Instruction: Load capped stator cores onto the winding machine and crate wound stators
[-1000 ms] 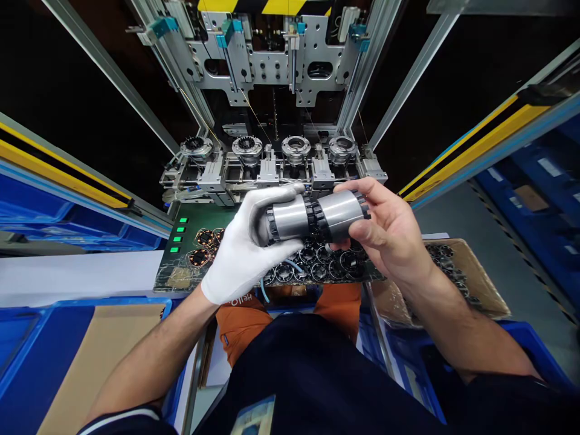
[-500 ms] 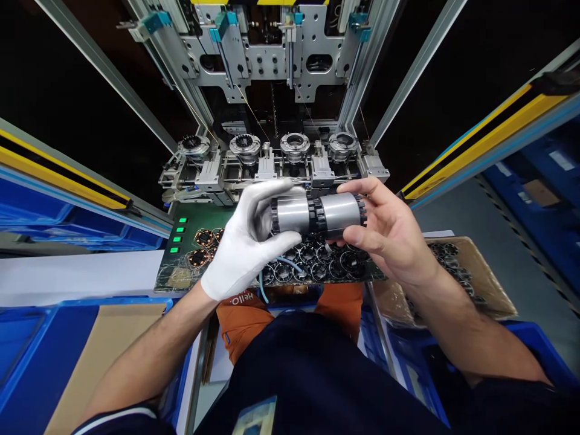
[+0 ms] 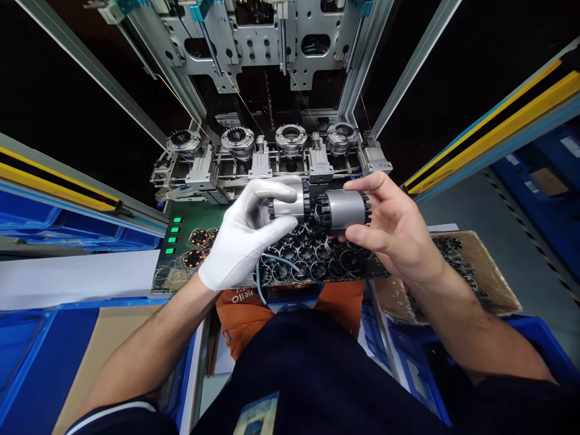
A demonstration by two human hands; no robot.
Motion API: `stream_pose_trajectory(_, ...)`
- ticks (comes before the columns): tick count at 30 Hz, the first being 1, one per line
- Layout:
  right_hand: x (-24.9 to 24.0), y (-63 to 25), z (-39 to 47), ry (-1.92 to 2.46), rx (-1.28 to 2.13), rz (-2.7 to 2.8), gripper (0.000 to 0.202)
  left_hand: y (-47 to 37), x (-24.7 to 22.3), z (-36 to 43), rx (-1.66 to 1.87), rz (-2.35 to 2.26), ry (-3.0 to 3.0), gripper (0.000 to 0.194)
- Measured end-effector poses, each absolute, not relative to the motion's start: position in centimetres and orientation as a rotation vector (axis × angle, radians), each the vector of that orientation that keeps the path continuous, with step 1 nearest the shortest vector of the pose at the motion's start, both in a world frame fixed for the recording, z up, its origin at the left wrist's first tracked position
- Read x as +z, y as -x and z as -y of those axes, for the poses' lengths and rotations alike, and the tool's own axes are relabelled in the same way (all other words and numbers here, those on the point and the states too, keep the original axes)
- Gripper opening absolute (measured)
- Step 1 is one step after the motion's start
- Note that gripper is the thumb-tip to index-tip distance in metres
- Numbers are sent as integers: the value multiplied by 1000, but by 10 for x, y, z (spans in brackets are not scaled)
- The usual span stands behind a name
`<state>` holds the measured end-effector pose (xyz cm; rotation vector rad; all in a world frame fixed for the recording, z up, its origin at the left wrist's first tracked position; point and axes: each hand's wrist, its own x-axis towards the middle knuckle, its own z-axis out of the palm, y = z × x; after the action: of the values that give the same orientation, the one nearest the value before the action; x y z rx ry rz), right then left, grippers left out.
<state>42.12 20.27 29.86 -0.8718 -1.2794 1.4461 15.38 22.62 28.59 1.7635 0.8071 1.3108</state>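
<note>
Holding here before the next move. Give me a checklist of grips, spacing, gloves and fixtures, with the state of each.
1. Left cylinder held between thumb and fingers of the gloved left hand: ok.
2. Right cylinder gripped by the right hand: ok.
3. Cylinders apart, with a narrow gap between their toothed ends: ok.
4. Both hands gloved: not ok, the right one is bare.
5. All four round fixtures filled alike: not ok; the two on the left hold black toothed parts, the two on the right show open centres.
6. Inside of both cylinders undamaged: cannot tell, their ends face sideways.
</note>
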Motion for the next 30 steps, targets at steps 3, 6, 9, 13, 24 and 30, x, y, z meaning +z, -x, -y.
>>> stream_pose_trajectory(3, 308, -431, -217, 908, 1345, 1341, 62, -148, 290, -245, 1268, -837, -1869, 39)
stream_pose_trajectory(6, 327, -449, -259, 949, 1115, 1493, 61, -142, 303, -292, 1237, -835, -2061, 49)
stream_pose_trajectory(9, 342, -473, -328, 1066, 736, 1726, 62, -143, 321, -369, 1165, -887, -2415, 60)
stream_pose_trajectory(13, 334, -499, -424, 1329, 258, 1961, 61, -160, 324, -474, 839, -1333, -2333, 106)
stream_pose_trajectory(24, 295, -515, -519, 1527, 141, 2418, 71, -164, 270, -566, 600, -1389, -2418, 93)
stream_pose_trajectory(30, 318, -506, -540, 1591, 217, 2596, 53, -174, 290, -584, 416, -1401, -2200, 82)
